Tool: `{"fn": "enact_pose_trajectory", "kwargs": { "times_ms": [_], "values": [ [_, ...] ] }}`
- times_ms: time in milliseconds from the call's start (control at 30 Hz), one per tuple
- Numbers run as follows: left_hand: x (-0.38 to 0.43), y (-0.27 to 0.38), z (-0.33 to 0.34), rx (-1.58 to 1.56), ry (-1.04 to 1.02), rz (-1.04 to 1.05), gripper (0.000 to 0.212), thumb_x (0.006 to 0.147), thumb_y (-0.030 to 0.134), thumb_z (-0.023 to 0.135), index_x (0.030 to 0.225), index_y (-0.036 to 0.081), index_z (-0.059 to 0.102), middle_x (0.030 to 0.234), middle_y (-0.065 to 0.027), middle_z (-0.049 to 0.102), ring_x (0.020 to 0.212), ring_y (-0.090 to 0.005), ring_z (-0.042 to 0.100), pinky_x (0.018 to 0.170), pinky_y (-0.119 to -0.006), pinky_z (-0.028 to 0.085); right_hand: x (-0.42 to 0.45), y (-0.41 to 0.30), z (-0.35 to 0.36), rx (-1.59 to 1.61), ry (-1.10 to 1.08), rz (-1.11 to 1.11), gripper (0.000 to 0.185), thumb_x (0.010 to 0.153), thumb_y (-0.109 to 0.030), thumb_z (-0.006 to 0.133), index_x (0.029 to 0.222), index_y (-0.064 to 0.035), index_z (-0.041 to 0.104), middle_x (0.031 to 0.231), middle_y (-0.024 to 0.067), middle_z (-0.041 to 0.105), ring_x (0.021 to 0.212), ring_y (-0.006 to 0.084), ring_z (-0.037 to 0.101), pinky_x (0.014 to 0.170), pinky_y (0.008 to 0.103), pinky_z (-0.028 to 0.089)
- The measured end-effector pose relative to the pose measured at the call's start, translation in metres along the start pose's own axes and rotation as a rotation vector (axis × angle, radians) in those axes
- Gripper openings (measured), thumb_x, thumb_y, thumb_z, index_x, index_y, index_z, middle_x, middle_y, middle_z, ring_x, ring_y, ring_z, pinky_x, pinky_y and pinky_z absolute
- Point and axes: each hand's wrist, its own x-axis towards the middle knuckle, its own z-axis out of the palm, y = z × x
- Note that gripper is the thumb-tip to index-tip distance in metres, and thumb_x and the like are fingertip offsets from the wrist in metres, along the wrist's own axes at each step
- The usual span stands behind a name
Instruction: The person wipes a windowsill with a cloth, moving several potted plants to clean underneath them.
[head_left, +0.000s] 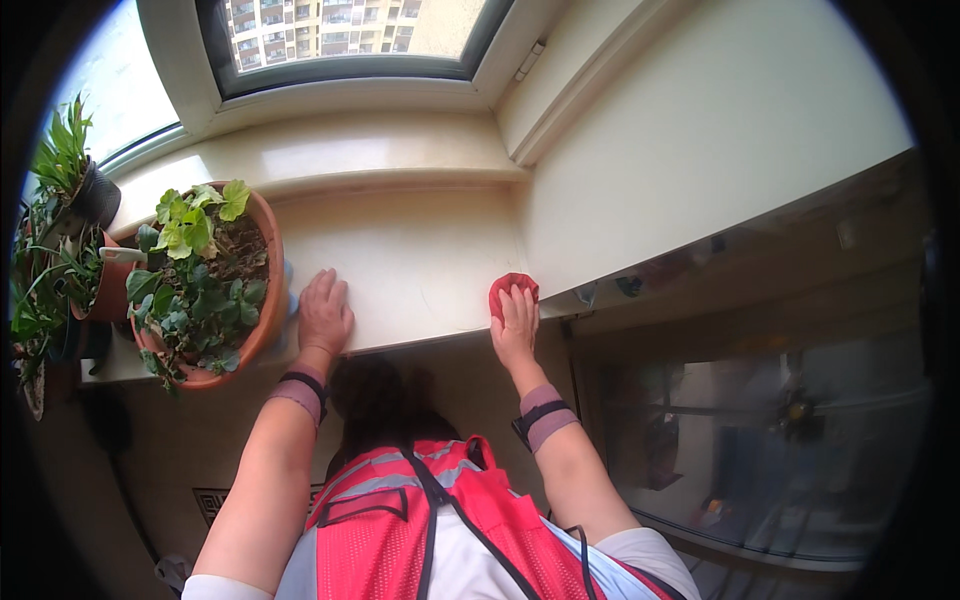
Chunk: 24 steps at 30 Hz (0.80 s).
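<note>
Under the fingers of my right hand (514, 322) a red cloth (501, 294) is pressed on the white window ledge (412, 262), at its right end by the wall. My left hand (325, 313) lies palm down near the ledge's front edge, with nothing seen in it and its fingers slightly apart. Just left of it stands a round terracotta pot (274, 247) of soil and leafy green plants (196, 232). Part of a light blue object (291, 296) shows between this pot and my left hand; the pot hides the rest.
Farther left crowd several more potted plants, among them a black pot (97, 196) and a smaller terracotta pot (112, 281). A raised sill (375, 150) runs below the framed window (345, 67). The white wall (712, 135) bounds the right side, with a dark glass panel (750, 450) nearer me.
</note>
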Motion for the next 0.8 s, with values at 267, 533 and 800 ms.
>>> {"fn": "enact_pose_trajectory", "kwargs": {
  "times_ms": [267, 533, 800],
  "values": [
    [0.001, 0.004, -0.001, -0.004, 0.029, 0.008, 0.038, 0.078, 0.012, 0.064, 0.115, 0.008, 0.058, 0.138, -0.0155, 0.05, 0.134, -0.0341, 0.044, 0.111, -0.048, 0.035, 0.011, -0.002, 0.011, -0.038, -0.087, 0.066, 0.063, 0.089, -0.014, 0.063, 0.148, -0.0141, 0.039, 0.154, 0.015, 0.035, 0.145, 0.0449, 0.024, 0.119, 0.0578, 0.02],
    [0.0, 0.001, -0.005, 0.032, 0.002, -0.019, 0.039, 0.076, 0.013, 0.064, 0.114, 0.007, 0.058, 0.138, -0.0166, 0.051, 0.134, -0.0343, 0.043, 0.109, -0.049, 0.036, 0.126, 0.018, 0.06, -0.083, -0.104, -0.035, 0.067, 0.09, -0.02, 0.064, 0.15, -0.0105, 0.037, 0.154, 0.0193, 0.034, 0.143, 0.0464, 0.025, 0.118, 0.0578, 0.021],
    [0.004, 0.004, -0.009, -0.007, -0.018, -0.035, 0.04, 0.074, 0.013, 0.065, 0.114, 0.009, 0.059, 0.137, -0.0151, 0.052, 0.134, -0.0333, 0.044, 0.108, -0.049, 0.037, 0.214, 0.039, 0.087, -0.101, -0.187, -0.056, 0.069, 0.092, -0.03, 0.058, 0.154, -0.0107, 0.032, 0.158, 0.0179, 0.03, 0.148, 0.0429, 0.016, 0.123, 0.0536, 0.01]
  ]
}}
